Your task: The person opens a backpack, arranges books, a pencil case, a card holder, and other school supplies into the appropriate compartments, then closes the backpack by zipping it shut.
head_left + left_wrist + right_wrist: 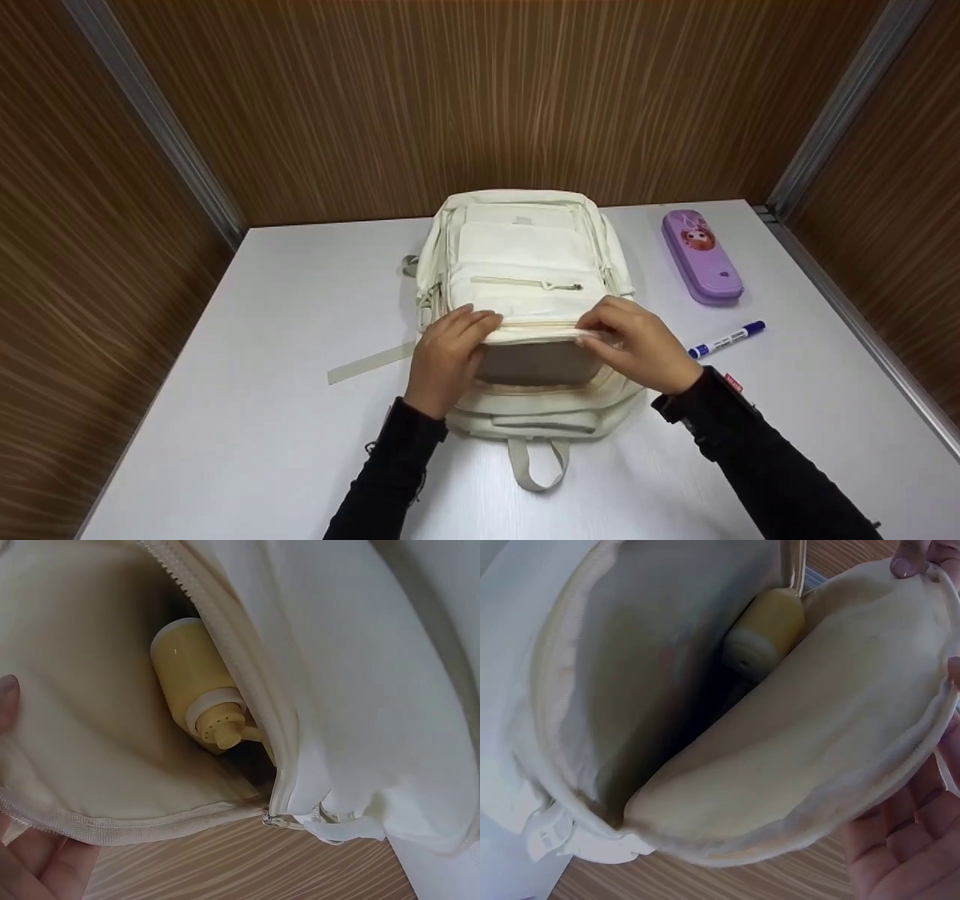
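Observation:
A cream backpack [525, 247] lies on the table with its main compartment unzipped. My left hand [448, 360] grips the left part of the raised front flap's edge, and my right hand [641, 346] pinches the same edge farther right. Between them the flap [832, 742] is held up, so the compartment gapes toward me. Deep inside lies a yellow bottle [191, 671] with a pale band and a knobbed cap; in the right wrist view the bottle [769, 626] shows its pale base. The head view does not show the bottle.
To the right of the backpack lie a purple pencil case [701, 259] with a cartoon picture and a blue-capped white marker [726, 341]. A strap [371, 364] extends left on the white table [285, 300]. The carry loop [536, 472] points toward me. Wood-grain panels [480, 97] enclose the table.

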A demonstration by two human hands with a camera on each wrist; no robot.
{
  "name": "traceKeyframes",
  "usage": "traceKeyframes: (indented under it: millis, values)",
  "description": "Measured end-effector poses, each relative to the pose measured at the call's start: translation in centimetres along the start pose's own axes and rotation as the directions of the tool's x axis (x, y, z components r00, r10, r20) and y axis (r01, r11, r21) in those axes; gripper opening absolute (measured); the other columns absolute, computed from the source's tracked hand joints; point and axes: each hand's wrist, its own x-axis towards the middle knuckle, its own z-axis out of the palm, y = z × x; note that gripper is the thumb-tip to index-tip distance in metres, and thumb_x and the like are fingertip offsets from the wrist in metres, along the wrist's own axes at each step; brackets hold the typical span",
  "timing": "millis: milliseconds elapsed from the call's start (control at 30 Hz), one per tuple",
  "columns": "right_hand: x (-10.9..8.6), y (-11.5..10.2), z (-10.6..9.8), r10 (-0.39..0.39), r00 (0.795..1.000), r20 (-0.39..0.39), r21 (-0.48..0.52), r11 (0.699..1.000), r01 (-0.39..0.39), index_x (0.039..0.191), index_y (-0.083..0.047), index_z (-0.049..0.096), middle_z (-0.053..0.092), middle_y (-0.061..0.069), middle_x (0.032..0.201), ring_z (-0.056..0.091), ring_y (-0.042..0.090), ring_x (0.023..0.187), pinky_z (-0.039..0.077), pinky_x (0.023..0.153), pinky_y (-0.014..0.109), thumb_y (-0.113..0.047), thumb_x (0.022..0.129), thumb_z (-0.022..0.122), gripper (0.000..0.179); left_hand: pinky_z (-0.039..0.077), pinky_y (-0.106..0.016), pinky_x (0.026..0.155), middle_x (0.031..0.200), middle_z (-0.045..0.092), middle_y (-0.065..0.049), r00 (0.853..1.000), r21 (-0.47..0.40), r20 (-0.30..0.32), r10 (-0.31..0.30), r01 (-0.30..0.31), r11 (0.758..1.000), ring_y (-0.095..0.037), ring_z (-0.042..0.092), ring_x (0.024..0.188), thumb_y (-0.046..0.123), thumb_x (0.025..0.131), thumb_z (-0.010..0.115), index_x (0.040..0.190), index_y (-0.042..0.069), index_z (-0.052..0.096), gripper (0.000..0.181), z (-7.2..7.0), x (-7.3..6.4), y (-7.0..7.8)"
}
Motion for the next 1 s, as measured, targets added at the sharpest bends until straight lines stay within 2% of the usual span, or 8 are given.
traceKeyframes:
  millis: [200, 300, 367, 500, 600, 767, 900, 1000]
  values:
    - [-0.3, 2.6, -1.8, 0.135, 0.99, -0.039, -0.045, 0.99, -0.137, 0.091, -0.012, 0.07, 0.064, -0.005, 0.087, 0.055, 0.002, 0.079, 0.048, 0.068, 0.021, -0.011, 0.086, 0.074, 0.006, 0.053, -0.037, 0.096, 0.11, 0.073, 0.004, 1.0, 0.024, 0.007, 0.004, -0.004, 1.0, -0.023, 0.067, 0.111, -0.002, 0.069, 0.078, 0.115, 0.02, 0.071, 0.051, 0.0, -0.2, -0.2]
    - [-0.6, 4.5, -3.2, 0.225, 0.97, -0.096, -0.102, 0.967, -0.234, 0.093, -0.008, 0.071, 0.067, 0.001, 0.088, 0.053, -0.002, 0.079, 0.048, 0.069, 0.019, -0.011, 0.088, 0.071, 0.006, 0.054, -0.037, 0.095, 0.11, 0.073, 0.003, 1.0, 0.035, 0.011, 0.007, -0.008, 0.999, -0.023, 0.067, 0.11, -0.003, 0.07, 0.077, 0.115, 0.02, 0.071, 0.051, 0.0, -0.2, -0.2]
    - [-0.9, 5.7, -4.1, 0.29, 0.947, -0.136, -0.123, 0.944, -0.307, 0.097, -0.004, 0.071, 0.068, 0.007, 0.09, 0.051, -0.003, 0.079, 0.046, 0.069, 0.016, -0.013, 0.091, 0.068, 0.011, 0.054, -0.037, 0.094, 0.11, 0.073, 0.003, 1.0, 0.038, 0.012, 0.009, -0.01, 0.999, -0.023, 0.067, 0.11, -0.003, 0.07, 0.077, 0.115, 0.02, 0.071, 0.051, 0.0, -0.3, -0.2]
    - [-1.5, 8.2, -5.6, 0.407, 0.892, -0.198, -0.136, 0.889, -0.436, 0.104, 0.001, 0.069, 0.066, 0.017, 0.095, 0.056, 0.011, 0.084, 0.042, 0.073, 0.016, -0.017, 0.094, 0.064, 0.022, 0.055, -0.035, 0.093, 0.108, 0.074, 0.003, 1.0, 0.038, 0.011, 0.016, -0.017, 0.999, -0.022, 0.068, 0.107, -0.003, 0.071, 0.077, 0.114, 0.02, 0.071, 0.049, 0.0, -0.3, 0.0]
    - [-2.0, 10.1, -6.4, 0.49, 0.844, -0.216, -0.143, 0.84, -0.524, 0.11, 0.004, 0.066, 0.063, 0.023, 0.101, 0.059, 0.03, 0.09, 0.043, 0.079, 0.029, -0.02, 0.095, 0.061, 0.029, 0.055, -0.034, 0.092, 0.106, 0.074, 0.003, 1.0, 0.047, 0.009, 0.027, -0.027, 0.999, -0.021, 0.069, 0.104, -0.003, 0.071, 0.077, 0.112, 0.019, 0.072, 0.047, 0.2, -0.4, 0.1]
    - [-2.6, 13.6, -7.1, 0.613, 0.763, -0.207, -0.194, 0.738, -0.646, 0.124, 0.006, 0.058, 0.054, 0.035, 0.117, 0.053, 0.05, 0.106, 0.041, 0.089, 0.06, -0.023, 0.095, 0.056, 0.041, 0.056, -0.031, 0.089, 0.103, 0.074, 0.003, 0.999, 0.07, 0.011, 0.035, -0.036, 0.997, -0.019, 0.07, 0.099, -0.001, 0.073, 0.077, 0.111, 0.02, 0.073, 0.043, 0.3, -0.6, 0.4]
    - [-2.7, 15.7, -7.2, 0.698, 0.695, -0.173, -0.25, 0.651, -0.716, 0.137, 0.007, 0.046, 0.04, 0.044, 0.131, 0.042, 0.059, 0.117, 0.034, 0.098, 0.069, -0.026, 0.096, 0.055, 0.053, 0.056, -0.03, 0.089, 0.102, 0.075, 0.004, 0.999, 0.106, 0.007, 0.045, -0.046, 0.993, -0.017, 0.071, 0.097, 0.001, 0.073, 0.078, 0.11, 0.02, 0.073, 0.042, 0.4, -0.7, 0.7]
    - [-2.8, 16.7, -7.0, 0.766, 0.631, -0.124, -0.27, 0.586, -0.764, 0.145, 0.006, 0.035, 0.031, 0.046, 0.137, 0.035, 0.062, 0.121, 0.032, 0.1, 0.072, -0.03, 0.096, 0.054, 0.064, 0.056, -0.03, 0.089, 0.101, 0.075, 0.005, 0.998, 0.137, 0.006, 0.055, -0.055, 0.989, -0.016, 0.071, 0.097, 0.001, 0.073, 0.078, 0.109, 0.02, 0.074, 0.041, 0.4, -0.7, 0.9]
